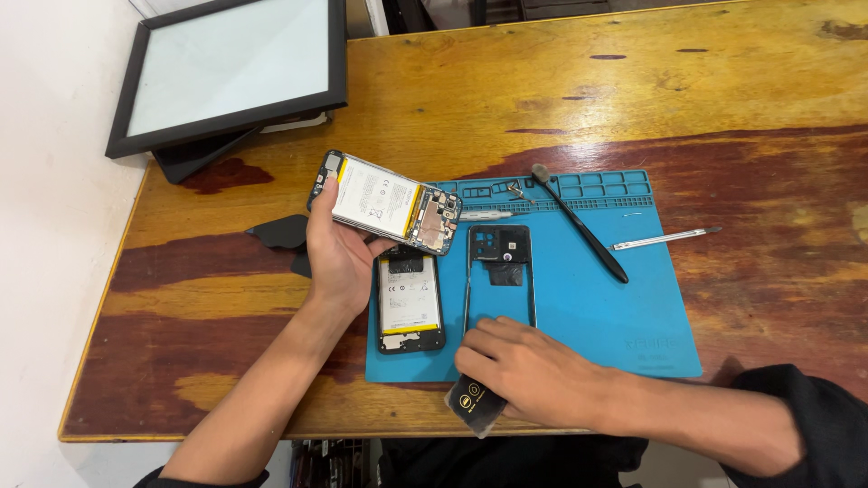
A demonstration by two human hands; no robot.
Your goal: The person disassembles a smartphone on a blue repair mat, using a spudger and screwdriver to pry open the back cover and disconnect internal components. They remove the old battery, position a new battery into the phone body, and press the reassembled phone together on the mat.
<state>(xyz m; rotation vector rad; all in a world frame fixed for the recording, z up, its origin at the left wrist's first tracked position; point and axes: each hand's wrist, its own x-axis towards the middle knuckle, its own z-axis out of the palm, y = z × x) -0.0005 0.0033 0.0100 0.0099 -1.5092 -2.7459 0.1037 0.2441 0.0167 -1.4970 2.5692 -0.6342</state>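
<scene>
Holding an opened phone (387,201) aloft, pressing a frame (500,271) flat
Left hand (336,258) gripping phone edges only, avoiding the battery; right hand (524,366) resting spread, steadying frame on blue mat (624,316)

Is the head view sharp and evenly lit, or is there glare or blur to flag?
Head view: sharp throughout, no motion blur on the left hand or right hand; soft even light with faint shadows; mild sheen on the wooden table; the framed panel looks washed out pale; the table edges bow slightly from a wide lens.
</scene>
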